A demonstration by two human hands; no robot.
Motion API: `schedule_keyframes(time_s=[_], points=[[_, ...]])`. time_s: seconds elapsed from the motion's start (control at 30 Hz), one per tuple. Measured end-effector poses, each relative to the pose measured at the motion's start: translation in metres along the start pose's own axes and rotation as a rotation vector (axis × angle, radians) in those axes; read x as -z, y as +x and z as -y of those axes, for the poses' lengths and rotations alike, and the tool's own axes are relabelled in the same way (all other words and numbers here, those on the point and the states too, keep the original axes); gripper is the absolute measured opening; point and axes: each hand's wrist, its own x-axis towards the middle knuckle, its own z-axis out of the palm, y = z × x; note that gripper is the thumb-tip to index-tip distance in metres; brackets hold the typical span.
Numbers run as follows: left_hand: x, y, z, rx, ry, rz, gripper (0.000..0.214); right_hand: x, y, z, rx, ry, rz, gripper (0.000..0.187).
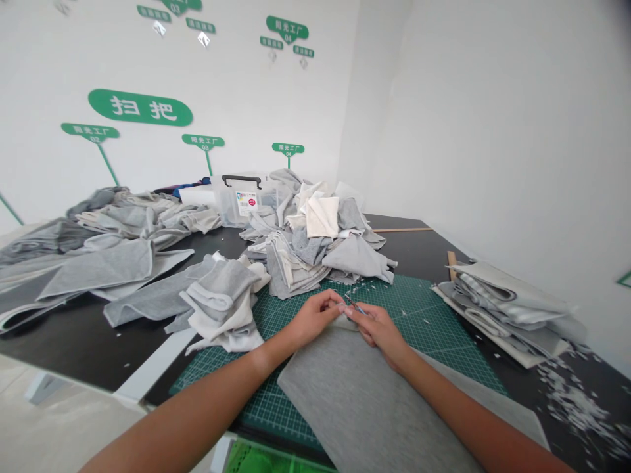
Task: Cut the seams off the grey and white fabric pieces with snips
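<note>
A large grey cloth (365, 401) lies over the green cutting mat (280, 328) and runs down toward me. At its far edge, my left hand (320, 315) is closed, its thumb and fingers pinching the fabric. My right hand (377, 328) is right beside it, closed round a small, thin pointed tool (353, 305) with metal and a bit of blue showing. Most of that tool is hidden by the fingers, so its exact kind cannot be made out. Both hands meet at the cloth's edge, the tool's tip pointing up and away.
A heap of grey and cream cloth pieces (323, 217) sits beyond the mat, with a lidded clear box (246, 200) behind. More cloths (118, 266) cover the left side. Folded cloths (503, 309) are stacked at right, near pale scraps (572, 401). A white wall stands behind.
</note>
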Motion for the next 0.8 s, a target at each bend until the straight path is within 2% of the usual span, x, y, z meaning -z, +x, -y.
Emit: schedule_keyframes(time_s=[0.17, 0.3, 0.47, 0.57, 0.67, 0.8], points=[[0.0, 0.0, 0.001, 0.022, 0.029, -0.006, 0.032, -0.001, -0.002, 0.004, -0.01, 0.035, -0.024, 0.042], [0.003, -0.004, -0.005, 0.069, 0.078, 0.09, 0.034, 0.005, -0.003, 0.016, 0.038, 0.053, -0.07, 0.04], [0.011, -0.013, -0.025, 0.269, 0.06, 0.288, 0.047, 0.032, -0.006, 0.048, 0.154, -0.029, -0.189, 0.041], [0.017, -0.017, -0.041, 0.316, 0.033, 0.338, 0.048, 0.052, -0.011, 0.075, 0.227, -0.062, -0.298, 0.04], [0.022, -0.014, -0.061, 0.247, 0.027, 0.295, 0.044, 0.069, -0.019, 0.102, 0.306, -0.041, -0.419, 0.036], [0.028, -0.009, -0.095, 0.1, 0.068, 0.087, 0.039, 0.084, -0.035, 0.135, 0.412, 0.02, -0.531, 0.031]])
